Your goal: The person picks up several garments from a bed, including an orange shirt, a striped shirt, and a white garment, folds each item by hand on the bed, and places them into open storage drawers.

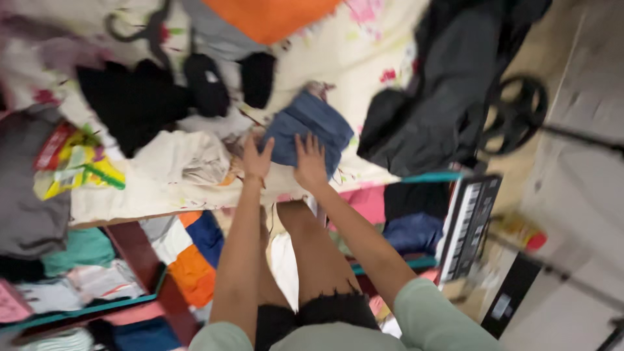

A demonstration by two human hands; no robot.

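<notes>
Nearest: pale green sleeves and dark frayed shorts of the person, bare forearms reaching forward over the bed edge

Left hand: fingers spread and flat, palm down on the near left corner of the blue denim garment; pressing rather than pinching, nothing closed inside it

Right hand: likewise spread wide, palm laid on the near lower edge of the same garment, just beside the left hand; no grasp taken

Blue denim garment: lies folded or bunched on the floral bedsheet close to the near edge of the bed, between a cream cloth on its left and a dark grey garment on its right. Judged soft but fairly thick and heavier than the thin cloths around it; will drape and flop if lifted from one point, not slippery, not fragile. Best taken at two corners or along a seamed edge, one hand to each side

Below the bed edge: open shelves with folded clothes, an orange, blue and white cloth, a small keyboard standing on end at right

Farther: black garments, a yellow and red packet, an orange cloth at the top, a clothes hanger; all blurred
</notes>
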